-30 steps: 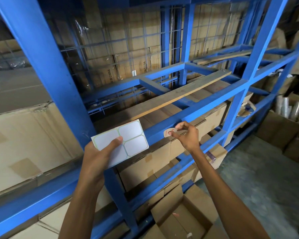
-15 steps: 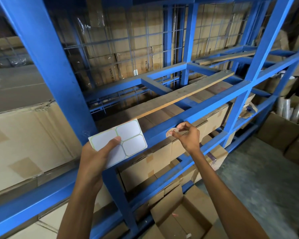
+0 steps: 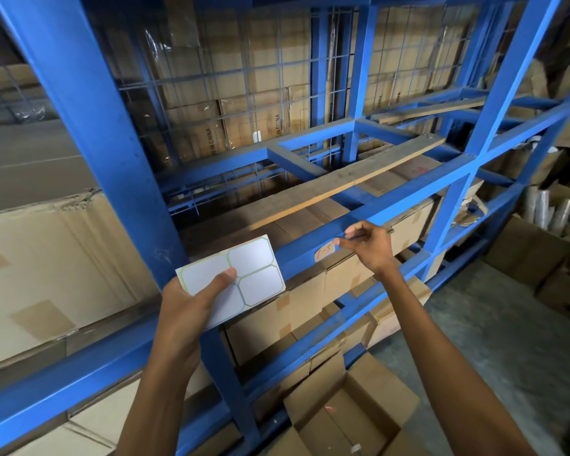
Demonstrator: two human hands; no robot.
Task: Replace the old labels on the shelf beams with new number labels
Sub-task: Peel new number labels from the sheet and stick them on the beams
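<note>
Left hand (image 3: 191, 307) grips a sheet of labels (image 3: 244, 274) by its lower left part, thumb laid across the face and fingers curled behind. We count 3 blank white labels with coloured edges showing on it. The sheet stands out toward 1 o'clock from that hand, in front of the blue upright (image 3: 89, 126) of the rack.

Our right hand (image 3: 369, 246) is at the front beam (image 3: 418, 197), fingers curled narrow, thumb and forefinger tips drawn together. Those tips touch the label (image 3: 324, 251) at its 1 o'clock corner. We cannot tell whether they pinch that corner or only press it. A thin dark line shows between the fingers, too small to name.

That label lies flat on the face of the beam, at 9 o'clock from the right hand and at 3 o'clock from the sheet. It is pale, with "1-5" written on it in red.

Behind the beam, at 12 o'clock from the label, a wooden plank (image 3: 343, 179) lies across the rack frame. Cardboard boxes (image 3: 297, 311) fill the level under the beam. An open box (image 3: 346, 409) sits on the floor at 6 o'clock, between our forearms.
</note>
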